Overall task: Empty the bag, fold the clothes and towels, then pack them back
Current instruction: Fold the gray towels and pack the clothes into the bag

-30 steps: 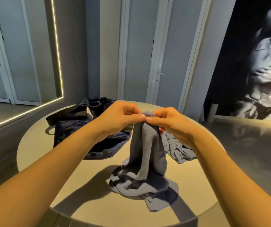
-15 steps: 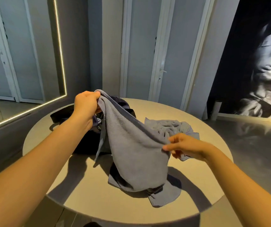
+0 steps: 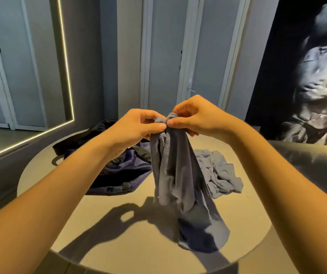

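Thumbs and forefingers of both your hands meet at the top of the grey-blue terry towel (image 3: 174, 175). Your left hand (image 3: 136, 127) pinches one bunched part of its upper edge and your right hand (image 3: 196, 117) pinches the part just beside it, with the other fingers curled in. The towel hangs from that grip in long folds, and its lower end lies rumpled on the round beige table (image 3: 247, 224), near the front edge. Behind the towel on your left, the dark navy fabric bag (image 3: 123, 169) lies slumped on the table with its dark inside showing, and a black strap (image 3: 75, 143) trails off its far side. On your right, a crumpled pale grey-blue cloth (image 3: 218, 171) lies on the tabletop, apart from the bag.
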A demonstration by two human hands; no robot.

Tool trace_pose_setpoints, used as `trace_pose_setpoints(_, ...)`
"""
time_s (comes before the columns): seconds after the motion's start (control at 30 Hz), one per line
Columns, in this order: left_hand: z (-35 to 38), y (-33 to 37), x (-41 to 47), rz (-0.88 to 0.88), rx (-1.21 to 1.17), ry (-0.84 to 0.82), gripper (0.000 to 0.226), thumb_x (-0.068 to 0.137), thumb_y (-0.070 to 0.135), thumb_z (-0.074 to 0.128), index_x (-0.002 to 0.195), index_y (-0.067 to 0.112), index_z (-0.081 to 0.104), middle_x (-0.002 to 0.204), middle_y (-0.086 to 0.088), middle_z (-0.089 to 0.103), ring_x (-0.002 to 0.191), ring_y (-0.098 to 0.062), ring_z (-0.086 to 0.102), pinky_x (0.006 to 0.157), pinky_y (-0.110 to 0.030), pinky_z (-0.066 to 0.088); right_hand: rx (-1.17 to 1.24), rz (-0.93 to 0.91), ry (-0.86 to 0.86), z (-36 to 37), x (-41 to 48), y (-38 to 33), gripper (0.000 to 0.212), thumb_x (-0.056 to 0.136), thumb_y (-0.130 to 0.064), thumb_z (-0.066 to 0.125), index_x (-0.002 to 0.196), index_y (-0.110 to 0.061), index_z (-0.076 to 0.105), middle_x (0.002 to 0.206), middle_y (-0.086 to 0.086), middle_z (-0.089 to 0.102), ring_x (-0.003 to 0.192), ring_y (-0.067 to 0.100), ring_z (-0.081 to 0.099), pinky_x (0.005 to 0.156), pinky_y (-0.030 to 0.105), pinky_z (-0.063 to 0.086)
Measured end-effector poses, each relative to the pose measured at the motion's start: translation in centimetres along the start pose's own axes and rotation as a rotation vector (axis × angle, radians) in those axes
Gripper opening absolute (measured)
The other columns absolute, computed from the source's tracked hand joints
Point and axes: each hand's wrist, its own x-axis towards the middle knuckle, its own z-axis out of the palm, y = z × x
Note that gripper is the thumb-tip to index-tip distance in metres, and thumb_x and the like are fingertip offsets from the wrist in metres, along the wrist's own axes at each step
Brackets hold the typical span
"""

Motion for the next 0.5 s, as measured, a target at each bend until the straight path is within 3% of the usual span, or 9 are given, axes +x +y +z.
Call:
trace_pose_setpoints(0.1, -0.2, -0.9, 0.1, -0.027, 0.011, 0.045, 0.012, 0.099, 0.018, 0.063, 0.093, 0.015, 0.073, 0.083, -0.002, 0.074, 0.078, -0.009, 0.069, 0.075, -0.021, 0.057, 0.088, 0.077, 0.007, 0.5, -0.8, 1.4, 0.030, 0.094, -0.028, 0.070, 0.096, 0.002, 0.074, 0.077, 0.019, 0.066, 0.055, 0.010, 0.050, 0.048, 0.019, 0.039)
trace_pose_setpoints(0.17, -0.4, -1.4, -0.1, -0.040, -0.015, 0.070, 0.011, 0.099, 0.016, 0.063, 0.093, 0.013, 0.073, 0.081, -0.001, 0.072, 0.075, -0.008, 0.068, 0.072, -0.020, 0.055, 0.190, 0.147, -0.025, 1.1, -1.5, 2.5, 0.033, 0.093, -0.027, 0.072, 0.096, 0.006, 0.071, 0.076, 0.021, 0.064, 0.058, 0.015, 0.045, 0.047, 0.019, 0.034)
trace_pose_setpoints(0.3, 0.3, -2.0, -0.3, -0.044, -0.036, -0.010, 0.017, 0.097, 0.019, 0.066, 0.112, 0.019, 0.073, 0.101, 0.002, 0.077, 0.094, -0.012, 0.073, 0.082, -0.027, 0.061, 0.287, 0.164, -0.004, 2.0, -2.4, 3.7, 0.020, 0.095, -0.026, 0.069, 0.097, -0.007, 0.075, 0.081, 0.003, 0.073, 0.061, 0.009, 0.053, 0.047, 0.015, 0.037)
trace_pose_setpoints(0.37, 1.1, -2.0, -0.5, -0.065, -0.057, -0.103, 0.021, 0.096, 0.018, 0.066, 0.115, 0.024, 0.071, 0.105, 0.005, 0.077, 0.100, -0.012, 0.073, 0.083, -0.023, 0.060, 0.292, 0.140, -0.004, 2.2, -2.4, 3.5, 0.014, 0.095, -0.024, 0.068, 0.098, -0.014, 0.076, 0.083, -0.001, 0.075, 0.063, 0.006, 0.058, 0.048, 0.015, 0.040)
trace_pose_setpoints(0.5, 1.8, -2.5, -0.9, -0.100, -0.033, -0.117, 0.013, 0.096, 0.015, 0.066, 0.107, 0.011, 0.073, 0.095, -0.002, 0.077, 0.090, -0.014, 0.072, 0.088, -0.030, 0.059, 0.271, 0.118, -0.027, 2.3, -2.4, 2.8, 0.017, 0.093, -0.024, 0.070, 0.099, -0.009, 0.076, 0.079, 0.000, 0.073, 0.059, 0.005, 0.058, 0.050, 0.015, 0.041)
